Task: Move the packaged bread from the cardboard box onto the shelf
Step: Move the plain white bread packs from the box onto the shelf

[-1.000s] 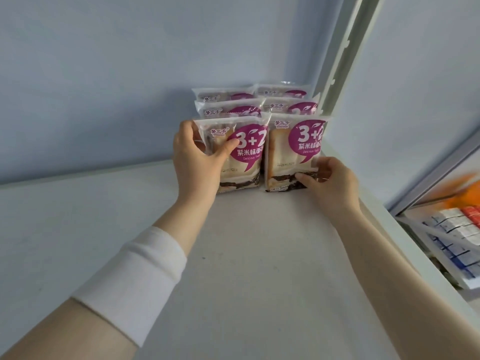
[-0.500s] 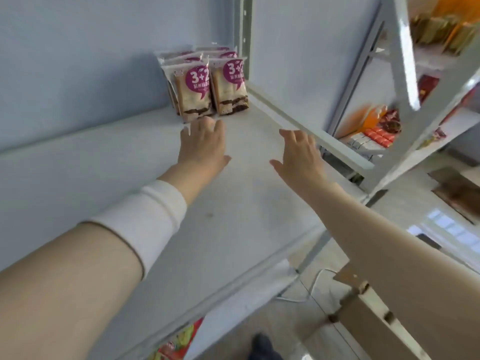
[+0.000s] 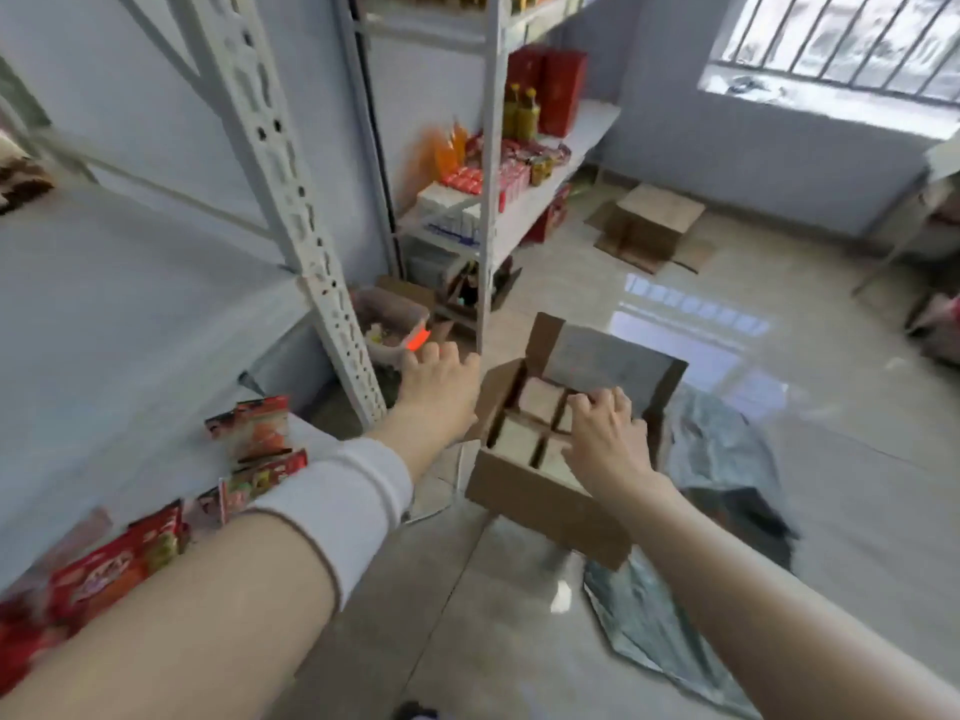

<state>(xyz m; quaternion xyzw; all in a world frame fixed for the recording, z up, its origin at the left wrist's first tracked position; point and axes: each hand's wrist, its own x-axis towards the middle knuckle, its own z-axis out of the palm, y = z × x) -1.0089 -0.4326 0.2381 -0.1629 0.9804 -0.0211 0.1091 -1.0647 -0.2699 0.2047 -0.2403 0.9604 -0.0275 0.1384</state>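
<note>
An open cardboard box [image 3: 535, 504] stands on the floor below me, its flaps up and pale bread packages [image 3: 519, 436] showing inside. My left hand [image 3: 436, 381] hangs above the box's left flap with loosely curled fingers and holds nothing. Over the box's right half my right hand [image 3: 605, 428] hovers empty, fingers slightly bent. The grey shelf [image 3: 130, 304] is at the left. A sliver of a bread package [image 3: 21, 174] shows at the shelf's far left edge.
A white perforated shelf post [image 3: 291, 200] rises between shelf and box. Red snack packs [image 3: 249, 449] sit on a lower shelf at the left. A grey plastic bag [image 3: 717, 459] lies right of the box. Another stocked rack [image 3: 498, 189] and a flattened carton [image 3: 649, 226] stand farther back.
Both hands let go of the bread packs on the shelf, pulled back and dropped toward the box on the floor. My view swung from the shelf down to the right.
</note>
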